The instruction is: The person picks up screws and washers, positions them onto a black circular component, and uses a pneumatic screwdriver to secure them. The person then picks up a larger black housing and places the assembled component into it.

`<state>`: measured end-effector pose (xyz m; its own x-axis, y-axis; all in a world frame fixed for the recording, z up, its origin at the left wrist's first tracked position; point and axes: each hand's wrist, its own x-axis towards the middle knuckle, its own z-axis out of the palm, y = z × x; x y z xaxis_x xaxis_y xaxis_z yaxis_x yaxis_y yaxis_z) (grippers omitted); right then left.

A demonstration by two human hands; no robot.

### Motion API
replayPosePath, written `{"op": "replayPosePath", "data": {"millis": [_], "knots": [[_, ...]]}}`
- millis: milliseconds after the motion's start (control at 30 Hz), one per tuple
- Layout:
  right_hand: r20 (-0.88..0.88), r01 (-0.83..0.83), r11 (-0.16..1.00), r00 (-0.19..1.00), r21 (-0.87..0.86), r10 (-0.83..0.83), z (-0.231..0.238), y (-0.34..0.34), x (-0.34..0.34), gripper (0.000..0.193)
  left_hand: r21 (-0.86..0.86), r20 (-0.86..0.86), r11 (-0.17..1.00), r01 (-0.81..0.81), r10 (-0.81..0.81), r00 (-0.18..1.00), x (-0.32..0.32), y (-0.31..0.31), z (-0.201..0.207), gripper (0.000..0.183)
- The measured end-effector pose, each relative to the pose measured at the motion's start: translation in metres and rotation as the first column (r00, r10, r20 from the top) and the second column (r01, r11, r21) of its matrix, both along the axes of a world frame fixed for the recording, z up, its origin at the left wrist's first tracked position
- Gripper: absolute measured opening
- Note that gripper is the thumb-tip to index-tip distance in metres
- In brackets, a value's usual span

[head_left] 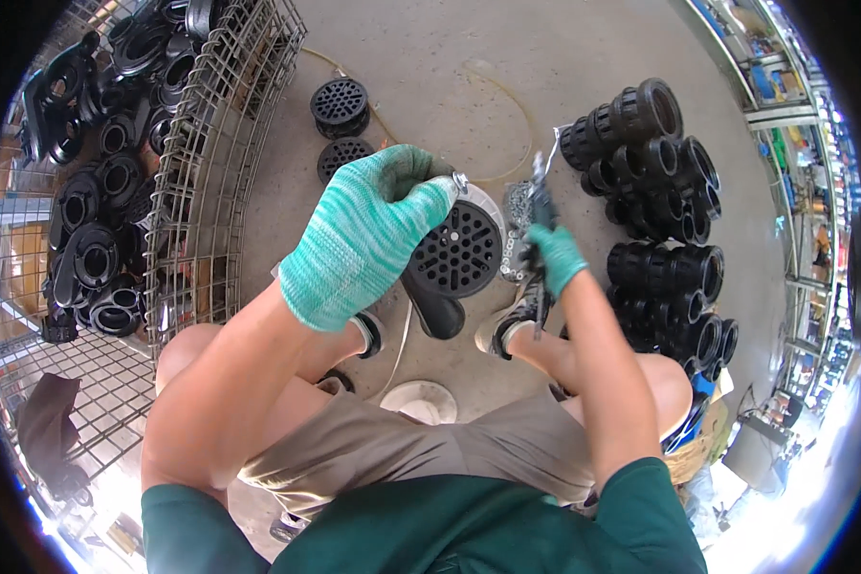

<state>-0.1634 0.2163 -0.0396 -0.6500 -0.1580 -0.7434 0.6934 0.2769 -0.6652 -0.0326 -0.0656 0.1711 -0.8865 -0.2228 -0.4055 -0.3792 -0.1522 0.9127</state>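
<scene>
My left hand (364,225), in a green knitted glove, is closed with thumb and fingertips pinching a small metal bolt (460,182). The bolt is held above a round black perforated grate (455,251), which has a pale ring (488,203) behind it and a black pipe-like body (440,314) below. On the right, my gloved right hand (557,254) is wrapped round a dark power driver (542,206), partly smeared by motion. Beside the driver lies a tray of small metal nuts and bolts (517,212), partly covered by it.
Two stacks of black grates (341,103) stand on the floor beyond my left hand. A wire cage (222,124) with black pipe parts (96,258) is at left. Black ribbed fittings (665,273) are piled at right. A yellowish hose (526,115) crosses the floor. A white round lid (419,400) lies between my legs.
</scene>
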Motion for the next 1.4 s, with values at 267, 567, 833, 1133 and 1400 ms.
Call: {"op": "replayPosePath", "data": {"millis": [267, 567, 833, 1133, 1400], "knots": [[-0.344, -0.104, 0.624, 0.897, -0.775, -0.277, 0.243, -0.032, 0.003, 0.035, -0.141, -0.029, 0.966, 0.218, -0.224, 0.974, 0.022, 0.005, -0.009, 0.033], [-0.205, 0.038, 0.584, 0.916, -0.811, -0.345, 0.239, -0.056, -0.011, 0.012, -0.028, -0.061, 0.985, 0.168, -0.169, 0.984, 0.026, 0.015, -0.042, 0.033], [-0.113, 0.150, 0.481, 0.872, -0.864, -0.476, 0.228, -0.074, -0.014, 0.020, -0.016, 0.022, 0.988, 0.152, -0.152, 0.988, 0.018, 0.014, -0.041, 0.035], [-0.137, 0.156, 0.470, 0.837, -0.869, -0.530, 0.222, -0.080, -0.012, 0.020, 0.103, 0.051, 0.986, 0.131, -0.137, 0.989, 0.017, 0.011, -0.045, 0.036], [-0.102, 0.200, 0.476, 0.838, -0.856, -0.535, 0.216, -0.077, -0.014, 0.016, 0.393, 0.051, 0.915, 0.091, -0.120, 0.991, 0.021, 0.011, -0.051, 0.039]]}}
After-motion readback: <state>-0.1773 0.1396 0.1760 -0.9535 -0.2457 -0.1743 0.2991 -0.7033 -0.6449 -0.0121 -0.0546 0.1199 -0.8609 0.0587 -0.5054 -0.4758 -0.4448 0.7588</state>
